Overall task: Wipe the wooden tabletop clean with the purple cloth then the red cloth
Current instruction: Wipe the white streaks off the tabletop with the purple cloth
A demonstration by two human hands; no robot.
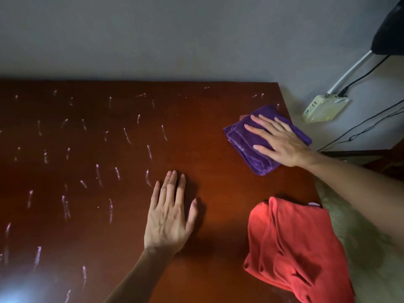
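Note:
The wooden tabletop [207, 136] is dark reddish brown and carries several white smears across its left and middle parts. A folded purple cloth [247, 147] lies near the table's far right corner. My right hand [277, 141] lies flat on top of it, fingers spread and pointing left. A crumpled red cloth [293, 250] rests at the near right edge, partly hanging over the side. My left hand [170, 215] is pressed palm down on bare wood in the middle, fingers apart, holding nothing.
A grey wall [175, 36] runs behind the table. A cream power strip [325, 108] with a white cord and black cables lies on the floor to the right. A dark object [391, 33] fills the top right corner. A bright glare [19, 291] marks the bottom left.

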